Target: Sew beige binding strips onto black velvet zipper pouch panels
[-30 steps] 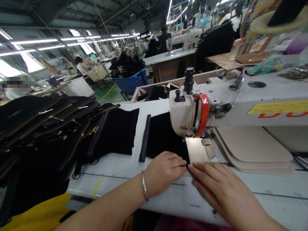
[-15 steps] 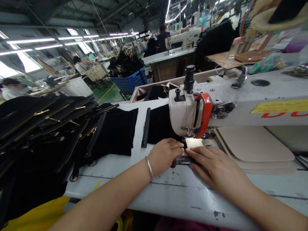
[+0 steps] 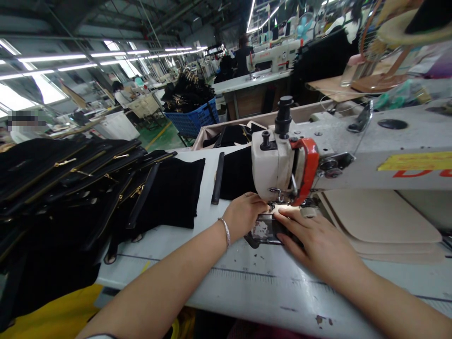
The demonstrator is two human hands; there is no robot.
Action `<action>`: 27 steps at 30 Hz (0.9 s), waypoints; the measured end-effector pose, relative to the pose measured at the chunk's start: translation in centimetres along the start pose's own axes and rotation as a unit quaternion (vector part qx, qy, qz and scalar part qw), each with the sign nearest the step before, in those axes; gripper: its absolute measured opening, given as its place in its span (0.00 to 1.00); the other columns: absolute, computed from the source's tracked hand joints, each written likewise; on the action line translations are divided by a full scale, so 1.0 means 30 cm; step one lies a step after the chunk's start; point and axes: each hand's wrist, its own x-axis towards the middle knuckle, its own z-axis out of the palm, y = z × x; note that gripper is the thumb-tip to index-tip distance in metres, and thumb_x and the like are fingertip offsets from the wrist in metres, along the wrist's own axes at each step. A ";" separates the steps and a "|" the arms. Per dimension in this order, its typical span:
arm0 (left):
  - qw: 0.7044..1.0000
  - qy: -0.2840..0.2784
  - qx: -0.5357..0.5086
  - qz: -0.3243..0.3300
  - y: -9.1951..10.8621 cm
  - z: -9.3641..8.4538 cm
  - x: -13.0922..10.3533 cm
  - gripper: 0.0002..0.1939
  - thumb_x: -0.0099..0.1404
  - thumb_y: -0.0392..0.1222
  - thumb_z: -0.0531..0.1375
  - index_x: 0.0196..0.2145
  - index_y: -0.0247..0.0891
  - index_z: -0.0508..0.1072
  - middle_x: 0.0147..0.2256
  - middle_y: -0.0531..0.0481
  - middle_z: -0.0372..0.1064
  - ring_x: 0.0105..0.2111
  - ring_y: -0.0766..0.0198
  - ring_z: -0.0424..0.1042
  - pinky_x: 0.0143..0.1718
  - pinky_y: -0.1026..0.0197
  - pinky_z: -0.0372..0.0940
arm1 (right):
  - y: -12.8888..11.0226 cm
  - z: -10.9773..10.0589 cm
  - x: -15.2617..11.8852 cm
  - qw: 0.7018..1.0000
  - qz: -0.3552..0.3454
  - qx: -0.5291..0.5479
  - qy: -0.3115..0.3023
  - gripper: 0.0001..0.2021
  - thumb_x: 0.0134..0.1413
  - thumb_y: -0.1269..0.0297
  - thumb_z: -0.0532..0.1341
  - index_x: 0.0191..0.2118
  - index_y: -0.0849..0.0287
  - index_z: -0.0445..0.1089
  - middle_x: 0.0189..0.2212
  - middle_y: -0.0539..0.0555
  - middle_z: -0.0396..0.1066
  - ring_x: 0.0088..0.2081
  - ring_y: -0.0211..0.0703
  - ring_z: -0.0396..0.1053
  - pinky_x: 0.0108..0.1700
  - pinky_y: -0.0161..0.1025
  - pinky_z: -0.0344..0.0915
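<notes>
A sewing machine with an orange-red lever stands in front of me. Black fabric, edged on its left by a dark zipper strip, runs under the machine head. My left hand, with a silver bangle at the wrist, has its fingers closed together at the fabric's near edge, left of the needle area. My right hand lies flat with fingers stretched out, their tips at a brightly lit pale piece under the presser foot. The needle tip is hard to make out. A worn metal plate shows between the hands.
Black zippered pieces are piled at the left, one black panel lying at the pile's right. Beige rounded panels are stacked under the machine arm. Beyond the table stand a blue crate and another sewing machine. People sit farther back.
The black fabric has slid away from me under the machine, and my left hand has moved forward with it. Less of the pale piece and more of the metal plate shows. The view has shifted slightly.
</notes>
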 end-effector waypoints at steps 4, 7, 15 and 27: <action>1.000 0.010 0.002 -0.014 0.003 0.004 0.002 0.10 0.66 0.32 0.56 0.42 0.38 0.75 0.46 0.50 0.73 0.47 0.60 0.69 0.52 0.58 0.63 | -0.003 0.008 0.002 1.000 0.002 0.001 -0.003 0.23 0.64 0.55 0.51 0.61 0.56 0.58 0.57 0.55 0.62 0.53 0.51 0.62 0.54 0.51 0.60; 1.000 0.020 0.003 -0.022 0.005 0.003 0.005 0.09 0.67 0.33 0.56 0.41 0.39 0.75 0.44 0.50 0.74 0.45 0.60 0.70 0.49 0.58 0.65 | -0.006 0.009 0.005 1.000 0.003 0.001 -0.001 0.23 0.64 0.56 0.50 0.61 0.57 0.58 0.57 0.55 0.62 0.54 0.51 0.61 0.54 0.51 0.60; 0.999 0.038 -0.031 -0.006 -0.011 0.031 -0.012 0.08 0.66 0.32 0.56 0.39 0.38 0.76 0.45 0.50 0.73 0.47 0.61 0.70 0.52 0.58 0.64 | -0.017 0.011 -0.008 1.000 0.001 -0.003 0.020 0.22 0.63 0.58 0.52 0.60 0.57 0.60 0.56 0.56 0.63 0.52 0.53 0.62 0.53 0.52 0.62; 0.983 0.060 0.016 -0.171 0.024 -0.029 -0.088 0.20 0.65 0.46 0.59 0.53 0.39 0.67 0.46 0.44 0.67 0.48 0.55 0.66 0.50 0.48 0.64 | -0.010 0.017 -0.015 0.997 0.014 0.033 0.065 0.16 0.62 0.64 0.53 0.54 0.58 0.64 0.51 0.60 0.64 0.53 0.51 0.61 0.52 0.52 0.64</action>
